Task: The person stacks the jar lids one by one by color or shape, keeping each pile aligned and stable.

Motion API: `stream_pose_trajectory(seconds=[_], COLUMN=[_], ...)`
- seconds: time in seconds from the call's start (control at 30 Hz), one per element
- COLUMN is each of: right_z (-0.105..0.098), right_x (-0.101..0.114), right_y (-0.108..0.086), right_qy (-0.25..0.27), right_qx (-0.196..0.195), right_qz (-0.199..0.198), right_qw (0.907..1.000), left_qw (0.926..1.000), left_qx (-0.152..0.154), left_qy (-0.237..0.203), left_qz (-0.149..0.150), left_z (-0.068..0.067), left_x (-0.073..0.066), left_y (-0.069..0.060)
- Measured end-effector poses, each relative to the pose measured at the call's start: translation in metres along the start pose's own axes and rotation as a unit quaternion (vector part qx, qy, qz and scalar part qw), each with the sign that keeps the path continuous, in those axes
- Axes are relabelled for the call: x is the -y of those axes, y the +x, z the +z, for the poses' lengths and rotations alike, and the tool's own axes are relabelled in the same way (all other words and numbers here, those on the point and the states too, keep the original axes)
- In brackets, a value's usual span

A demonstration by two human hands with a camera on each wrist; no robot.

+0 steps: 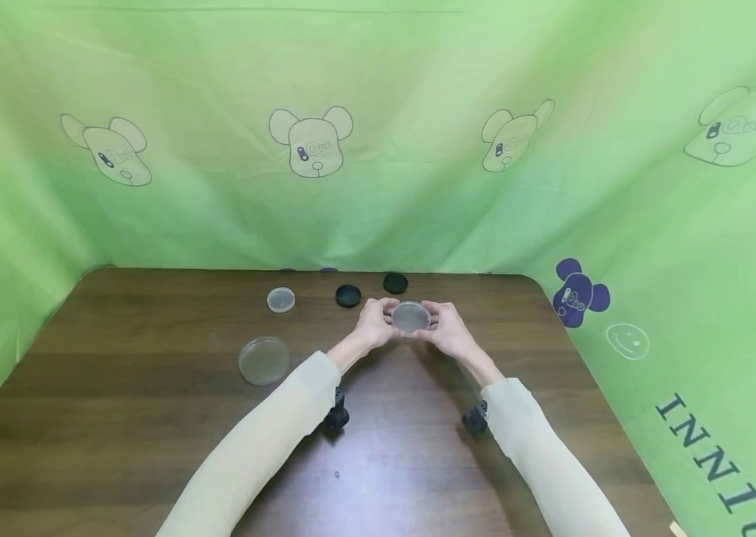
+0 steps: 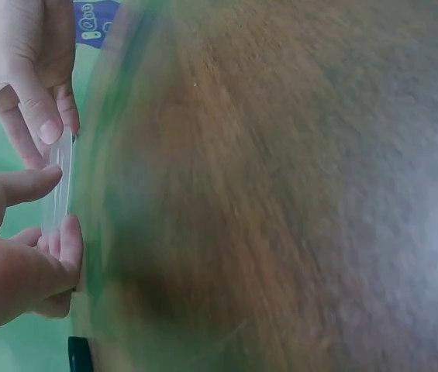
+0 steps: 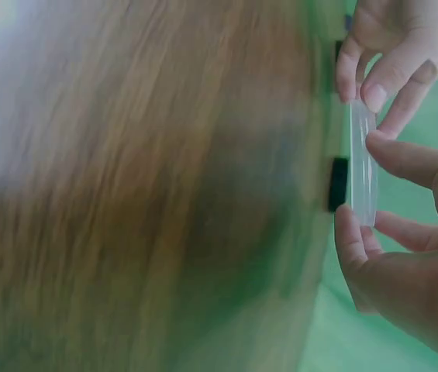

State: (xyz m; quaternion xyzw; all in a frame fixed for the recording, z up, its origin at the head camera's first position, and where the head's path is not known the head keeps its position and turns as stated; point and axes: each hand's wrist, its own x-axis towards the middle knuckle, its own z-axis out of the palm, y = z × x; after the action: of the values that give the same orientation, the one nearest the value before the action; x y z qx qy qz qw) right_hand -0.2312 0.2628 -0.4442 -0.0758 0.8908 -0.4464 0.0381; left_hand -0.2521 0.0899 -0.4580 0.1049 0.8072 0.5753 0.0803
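Note:
A clear, round petri dish point(image 1: 411, 318) is held between both hands above the table's far part. My left hand point(image 1: 376, 322) grips its left rim with thumb and fingers, while my right hand point(image 1: 447, 329) grips the right rim. Seen edge-on, the dish point(image 3: 363, 167) appears as a thin, see-through disc with several edge lines in the right wrist view. In the left wrist view, the left hand's thumb and fingers point(image 2: 70, 252) pinch the dish's near end. Whether the dish has a lid on cannot be told.
Behind the hands lie two black round dishes, one point(image 1: 348, 296) left of the other point(image 1: 395, 283). Further left are a small clear dish point(image 1: 280, 300) and a larger clear dish point(image 1: 264, 361). The brown wooden table point(image 1: 116, 388) meets a green printed curtain point(image 1: 418, 209).

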Motion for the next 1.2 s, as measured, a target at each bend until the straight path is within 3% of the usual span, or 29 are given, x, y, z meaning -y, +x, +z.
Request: stream_pose_trajectory(seconds=[0.3, 0.53, 0.8, 1.2], right_z=[0.001, 0.005, 0.011, 0.024], right_x=[0.016, 0.019, 0.025, 0.037], right_y=[-0.01, -0.019, -0.026, -0.037], right_qy=[-0.019, 0.011, 0.004, 0.009], right_qx=[-0.017, -0.003, -0.007, -0.02], right_qz=[0.002, 0.02, 0.006, 0.001], right_qw=[0.9997, 0.9997, 0.9999, 0.9998], left_qw=[0.9999, 0.9999, 0.9999, 0.9995], left_qx=[-0.003, 0.003, 0.01, 0.007], left_qy=[-0.007, -0.009, -0.01, -0.023], left_qz=[0.008, 0.013, 0.005, 0.021], left_z=[-0.005, -0.01, -0.018, -0.03], left_x=[-0.002, 0.0, -0.003, -0.004], left_y=[-0.008, -0.02, -0.032, -0.051])
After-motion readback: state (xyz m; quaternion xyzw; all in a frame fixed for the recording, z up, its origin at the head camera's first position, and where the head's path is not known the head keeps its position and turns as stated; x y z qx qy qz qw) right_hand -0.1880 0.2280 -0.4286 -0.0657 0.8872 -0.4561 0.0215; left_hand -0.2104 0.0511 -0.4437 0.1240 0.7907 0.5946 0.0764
